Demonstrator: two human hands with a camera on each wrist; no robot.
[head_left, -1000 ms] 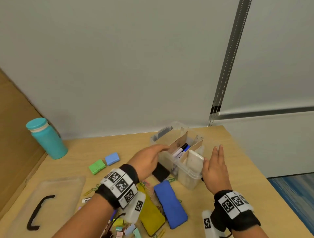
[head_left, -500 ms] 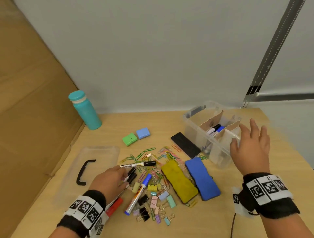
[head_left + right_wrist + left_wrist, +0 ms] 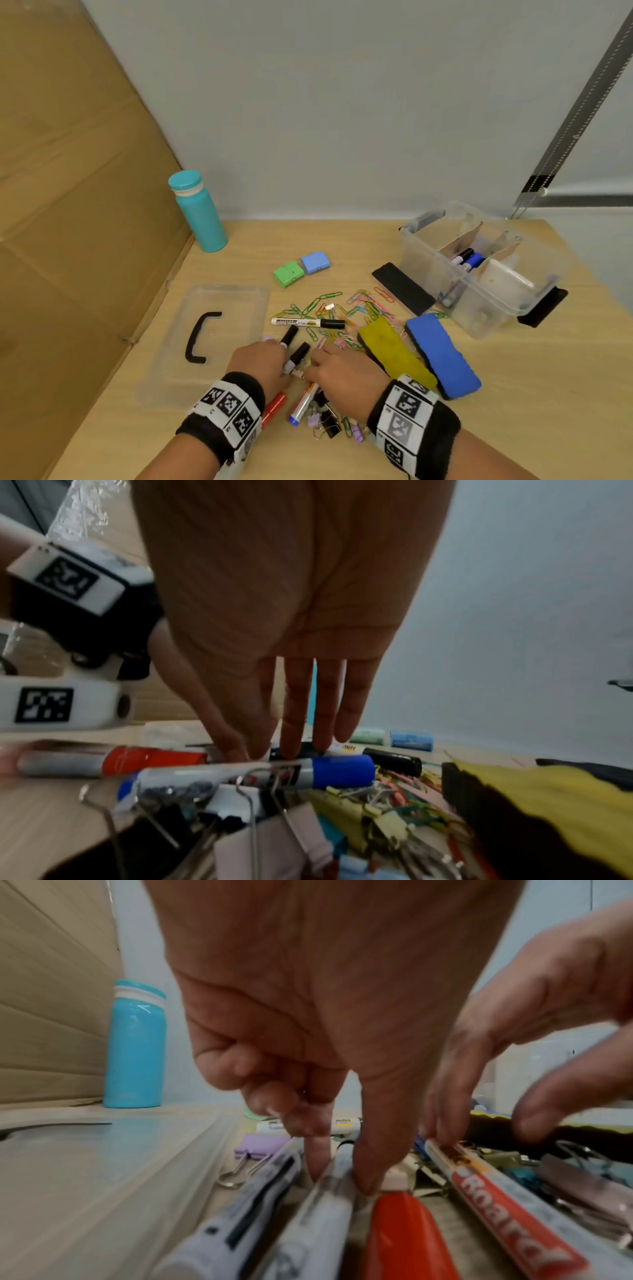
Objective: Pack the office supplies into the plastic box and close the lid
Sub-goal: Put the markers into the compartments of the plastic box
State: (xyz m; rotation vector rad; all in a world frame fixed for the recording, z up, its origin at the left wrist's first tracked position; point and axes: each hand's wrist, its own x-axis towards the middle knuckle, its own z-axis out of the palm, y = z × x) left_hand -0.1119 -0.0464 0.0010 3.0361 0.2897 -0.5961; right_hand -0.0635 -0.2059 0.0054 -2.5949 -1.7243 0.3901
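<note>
A: Looking down from the head view, both hands sit near the front edge of the bench. The left hand (image 3: 258, 359) bends over two black-capped markers (image 3: 295, 346), and the right hand (image 3: 339, 371) lies just beside it over a blue-capped marker (image 3: 303, 402). The plastic box (image 3: 479, 270) stands at the back right corner with a few markers already between its cardboard dividers. Its lid (image 3: 212, 339) lies flat near the left edge, handle up.

B: And from the left wrist?

A: The left hand's fingers (image 3: 371, 1164) curl down and pinch one pale marker barrel (image 3: 329, 1191) between fingertip and thumb. A second barrel lies against it, and a red-capped marker (image 3: 404, 1231) sits just right of the thumb. The teal bottle (image 3: 135, 1045) stands at the back.

B: The right wrist?

A: The right hand's fingers (image 3: 296, 721) hang nearly straight and close together, tips touching down behind the blue-capped marker (image 3: 274, 776). They grip nothing I can see. Binder clips (image 3: 267, 840) and paper clips (image 3: 404, 785) crowd the foreground beside a yellow eraser (image 3: 548, 804).

B: How will the markers handle?

A: I'd judge them light, stiff and smooth, so they will likely roll. Gathering several side by side and holding mid-barrel should work. The loose clips will probably need scooping.
</note>
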